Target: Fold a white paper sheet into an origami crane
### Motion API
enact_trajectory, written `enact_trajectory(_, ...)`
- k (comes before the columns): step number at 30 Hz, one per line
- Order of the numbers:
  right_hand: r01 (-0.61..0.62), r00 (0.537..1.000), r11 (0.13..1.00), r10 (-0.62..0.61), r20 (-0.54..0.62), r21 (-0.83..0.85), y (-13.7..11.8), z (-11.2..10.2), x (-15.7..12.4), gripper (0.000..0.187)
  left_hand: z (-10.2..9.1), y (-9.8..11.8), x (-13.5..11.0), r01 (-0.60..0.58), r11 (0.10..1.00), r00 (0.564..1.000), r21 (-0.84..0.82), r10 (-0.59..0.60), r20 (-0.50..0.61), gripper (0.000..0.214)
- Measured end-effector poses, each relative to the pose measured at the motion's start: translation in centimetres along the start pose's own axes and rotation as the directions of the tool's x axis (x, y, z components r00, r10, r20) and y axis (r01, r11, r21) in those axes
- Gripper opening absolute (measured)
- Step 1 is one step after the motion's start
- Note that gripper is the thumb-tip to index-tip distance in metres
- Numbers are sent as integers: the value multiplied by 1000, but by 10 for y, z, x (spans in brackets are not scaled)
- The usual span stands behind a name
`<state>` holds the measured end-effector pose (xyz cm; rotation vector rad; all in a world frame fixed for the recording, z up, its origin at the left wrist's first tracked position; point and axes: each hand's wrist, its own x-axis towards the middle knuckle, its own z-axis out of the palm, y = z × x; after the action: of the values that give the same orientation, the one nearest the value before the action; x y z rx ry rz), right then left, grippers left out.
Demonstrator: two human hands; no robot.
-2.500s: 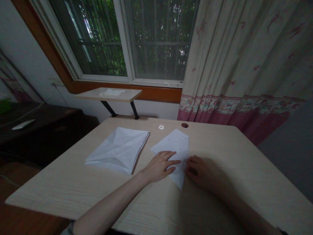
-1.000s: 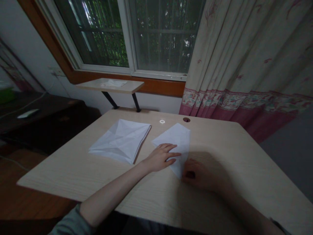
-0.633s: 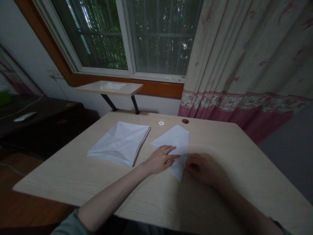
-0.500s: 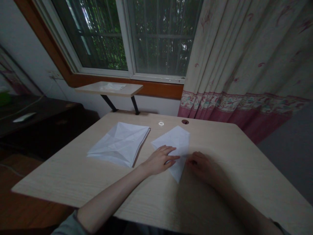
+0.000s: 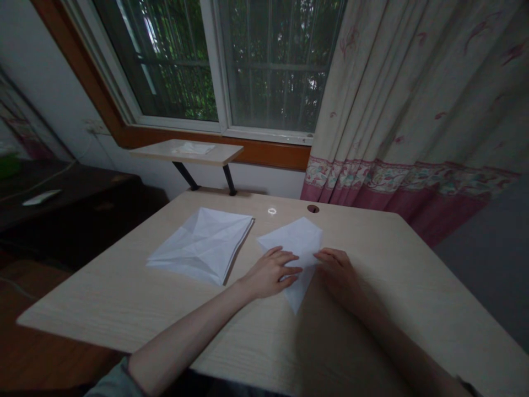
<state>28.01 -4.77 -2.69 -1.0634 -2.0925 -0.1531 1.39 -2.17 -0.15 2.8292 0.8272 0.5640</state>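
Note:
A folded sheet of white paper (image 5: 303, 237), kite-shaped with a point toward me, lies on the pale wooden table (image 5: 182, 320). My left hand (image 5: 273, 273) rests flat across its left side, fingers spread and pointing right. At the paper's right edge is my right hand (image 5: 336, 270). Its fingertips touch that edge with the fingers bent close together; its thumb is in shadow, and I cannot tell whether it pinches the paper. To the left of both hands lies a stack of creased white paper squares (image 5: 202, 242).
A small raised shelf (image 5: 165, 150) on black legs stands at the table's back left, bearing crumpled white paper (image 5: 194, 148). A round cable hole (image 5: 313, 209) is near the back edge. A long curtain (image 5: 392, 138) hangs behind at right; a dark cabinet (image 5: 82, 193) stands at left.
My right hand has shifted slightly up along the paper's right edge, its fingers now stretching further forward. The folded paper has turned a little. My left hand stays on it.

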Motion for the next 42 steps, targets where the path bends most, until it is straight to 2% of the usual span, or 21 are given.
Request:
enact_trajectory(6, 19, 999, 995, -24, -47, -101, 0, 6, 1, 50, -3, 3, 0, -25, 999, 998, -25, 23, -57, 25)
enact_trajectory(14, -39, 996, 979, 22, -85, -199, -3, 13, 0, 64, -3, 4, 0, -66, 996, 995, -56, 62, -76, 25)
enact_trajectory(24, 57, 998, 967, -58, 3, -250, -12, 5, 4, 63, -8, 8, 2, -73, 983, 991, -168, 52, -126, 24)
enact_trajectory(27, 89, 995, 961, -95, -10, -263, -14, 4, 5, 56, -10, 10, 2, -73, 973, 991, -218, 47, -125, 22)
enact_trajectory(32, 127, 991, 960, -136, -19, -251, -12, 3, 5, 38, -12, 12, 2, -83, 948, 996, -308, 68, -61, 17)
enact_trajectory(42, 98, 993, 980, -107, -43, -174, -9, -8, 6, 18, -19, 13, 2, -98, 932, 994, -349, 111, 17, 27)
